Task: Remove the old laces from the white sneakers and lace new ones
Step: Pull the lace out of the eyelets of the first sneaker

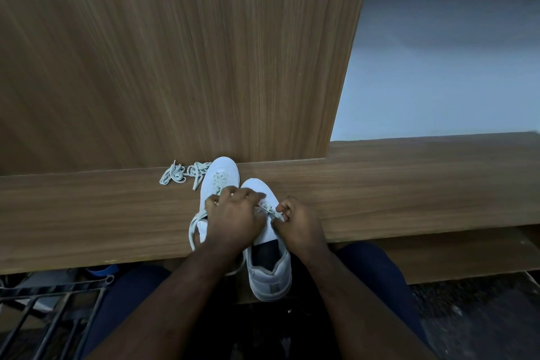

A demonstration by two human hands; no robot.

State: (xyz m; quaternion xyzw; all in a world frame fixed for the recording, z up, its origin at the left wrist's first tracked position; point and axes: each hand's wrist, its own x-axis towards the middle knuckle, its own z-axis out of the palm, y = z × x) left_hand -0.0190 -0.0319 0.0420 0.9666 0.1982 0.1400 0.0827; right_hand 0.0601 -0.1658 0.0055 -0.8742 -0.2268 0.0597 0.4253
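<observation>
Two white sneakers stand side by side on a wooden ledge (409, 193), toes pointing away from me. The left sneaker (219, 177) is laced, and a loop of its lace (193, 228) hangs off its left side. The right sneaker (267, 269) overhangs the ledge's front edge with its heel toward me. My left hand (233, 218) lies across both shoes and covers the right sneaker's eyelets. My right hand (298, 228) pinches a pale lace (270, 210) that runs between the two hands. A bundle of loose pale laces (184, 174) lies to the left of the sneakers.
An upright wooden panel (175, 52) rises directly behind the ledge. A lower wooden shelf (455, 257) sits to the right, below the ledge. A black metal rack (46, 307) stands at the lower left beside my knee. Pale floor (438, 67) lies beyond at the right.
</observation>
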